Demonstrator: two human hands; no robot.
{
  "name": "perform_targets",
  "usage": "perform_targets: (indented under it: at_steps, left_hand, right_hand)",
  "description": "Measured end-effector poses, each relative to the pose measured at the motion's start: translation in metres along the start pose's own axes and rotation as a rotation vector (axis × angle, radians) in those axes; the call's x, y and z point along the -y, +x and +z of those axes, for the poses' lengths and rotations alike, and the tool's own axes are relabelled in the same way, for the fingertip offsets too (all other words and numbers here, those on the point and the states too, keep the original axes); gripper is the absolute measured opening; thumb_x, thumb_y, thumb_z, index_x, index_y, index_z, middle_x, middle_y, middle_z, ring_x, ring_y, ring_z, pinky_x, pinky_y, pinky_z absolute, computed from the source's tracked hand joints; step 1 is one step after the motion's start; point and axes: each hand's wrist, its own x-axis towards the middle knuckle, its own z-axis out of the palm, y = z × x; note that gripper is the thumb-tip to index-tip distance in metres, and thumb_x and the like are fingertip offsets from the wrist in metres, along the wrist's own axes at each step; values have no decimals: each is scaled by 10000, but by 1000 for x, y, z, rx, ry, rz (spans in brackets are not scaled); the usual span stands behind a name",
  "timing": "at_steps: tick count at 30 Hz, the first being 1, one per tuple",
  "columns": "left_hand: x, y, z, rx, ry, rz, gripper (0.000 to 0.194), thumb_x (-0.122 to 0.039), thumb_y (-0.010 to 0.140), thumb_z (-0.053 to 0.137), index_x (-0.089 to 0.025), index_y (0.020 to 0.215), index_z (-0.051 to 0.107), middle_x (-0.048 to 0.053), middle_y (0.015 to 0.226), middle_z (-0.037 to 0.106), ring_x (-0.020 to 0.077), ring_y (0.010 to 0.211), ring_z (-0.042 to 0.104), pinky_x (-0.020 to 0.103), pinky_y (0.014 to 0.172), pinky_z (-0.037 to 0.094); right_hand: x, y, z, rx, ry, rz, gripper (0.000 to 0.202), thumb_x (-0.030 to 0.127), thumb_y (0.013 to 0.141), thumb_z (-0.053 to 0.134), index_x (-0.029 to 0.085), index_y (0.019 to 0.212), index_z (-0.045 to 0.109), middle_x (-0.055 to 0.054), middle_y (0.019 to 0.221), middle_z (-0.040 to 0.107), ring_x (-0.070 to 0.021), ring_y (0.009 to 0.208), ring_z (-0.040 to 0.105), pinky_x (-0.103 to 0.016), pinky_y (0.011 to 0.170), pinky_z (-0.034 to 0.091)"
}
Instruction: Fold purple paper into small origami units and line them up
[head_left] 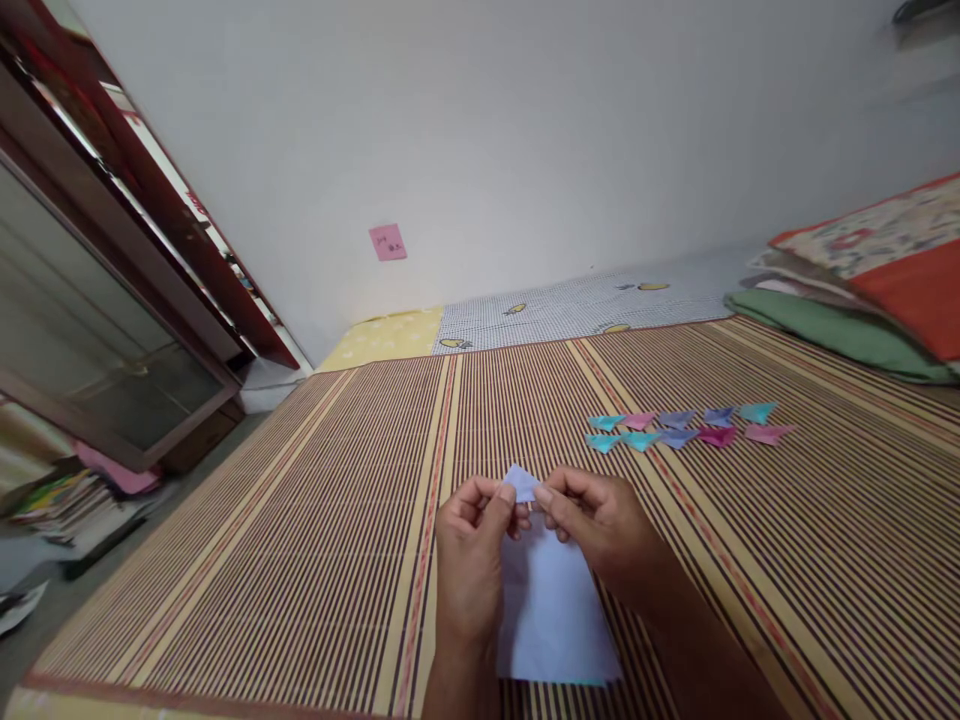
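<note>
A small pale blue folded paper (517, 480), pointed at the top, is pinched between both hands. My left hand (480, 535) grips its left side with thumb and fingers. On its right side, my right hand (592, 510) pinches the edge with thumb and forefinger. Below the hands lies a light blue stack of paper (555, 620) on the striped mat (337, 560); my hands cover its upper end. Farther right, two rows of small folded paper pieces (679, 438) in turquoise, pink, purple and magenta rest on the mat.
Folded bedding and an orange floral pillow (892, 250) are stacked at the right. A checked cloth (555, 310) runs along the wall, where a pink note (388, 242) is stuck. At the left stand a glass-panelled cabinet door (97, 320) and a pile of books (67, 500).
</note>
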Motion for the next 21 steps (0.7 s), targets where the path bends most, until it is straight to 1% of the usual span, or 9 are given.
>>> perform_targets:
  at_steps: [2,4,7,9,13,17,21]
  left_hand:
    - [-1,1,-1,-4,-17,-8,250,-330,874,726,-159,710,648,8,645,639,127,618,552,242,622,443]
    - [-2,1,-1,-31,-31,-22,256,-342,854,744,-157,706,648,13,636,645,128,606,554,242,611,442]
    - [-3,2,-1,-66,-35,-29,257,-343,832,764,-157,699,647,13,624,648,125,595,555,238,610,443]
    - [-4,3,0,-63,-40,-28,264,-347,826,770,-157,693,644,10,622,648,121,587,551,235,611,445]
    - [-4,2,2,-62,-50,-29,263,-347,824,773,-158,698,641,5,620,648,118,578,552,233,609,446]
    - [-2,1,1,-80,-20,10,239,-332,854,744,-164,721,637,-1,641,642,127,617,568,242,640,459]
    - [-2,-1,0,-94,95,67,239,-315,897,704,-169,722,635,-8,670,630,126,655,568,240,665,459]
  right_hand:
    - [-1,1,-4,43,-4,-32,344,392,968,555,190,693,603,23,606,551,-131,575,514,-269,556,385]
    - [-1,1,-10,67,-12,-68,328,395,990,530,187,760,638,11,652,589,-138,612,549,-274,588,407]
    - [0,0,-14,67,-35,-82,239,364,974,566,191,839,660,9,688,613,-142,635,559,-274,599,417]
    - [1,-1,-14,51,-53,-83,205,336,953,591,192,824,658,11,676,609,-142,621,548,-274,587,413]
    - [3,-1,-7,1,-61,-75,253,318,955,565,197,741,627,13,643,585,-143,604,539,-277,577,406]
    - [1,1,-1,-58,-17,-40,219,291,930,556,199,742,621,15,638,581,-141,588,528,-274,565,406]
    - [2,1,-1,-16,3,-41,204,305,927,558,192,788,654,-2,685,628,-144,610,553,-275,586,428]
